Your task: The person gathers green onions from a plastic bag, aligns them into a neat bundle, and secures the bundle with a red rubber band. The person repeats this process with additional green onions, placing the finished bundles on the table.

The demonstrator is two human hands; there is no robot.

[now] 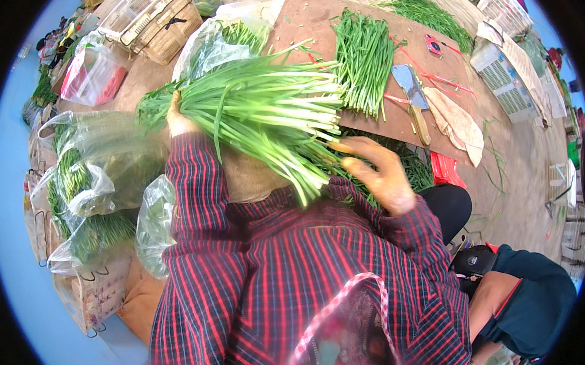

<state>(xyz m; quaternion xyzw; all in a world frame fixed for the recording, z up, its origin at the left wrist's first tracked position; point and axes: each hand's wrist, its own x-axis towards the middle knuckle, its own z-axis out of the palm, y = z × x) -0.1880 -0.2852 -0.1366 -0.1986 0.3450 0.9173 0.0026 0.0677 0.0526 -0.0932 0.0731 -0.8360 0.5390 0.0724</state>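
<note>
A large loose bunch of garlic chives [263,99] lies across the front of my body, leafy tops to the left and pale stem ends to the right. My left hand [180,115] is closed around its leafy part, with most of the fingers hidden behind the leaves. Beside the lower stem ends is my right hand [380,172], its thumb and forefinger apart; whether a fingertip touches a stem I cannot tell. Just beyond the stem ends, a neat bundle of chives [364,65] rests on a brown board [311,18].
On the board are a cleaver [410,89], a pale cloth [456,123], red ties [448,83] and a small red device [433,44]. Clear bags of greens [111,151] stand at left. A wicker basket [162,31] and plastic crate [506,75] stand farther off. Another person [532,296] is close at right.
</note>
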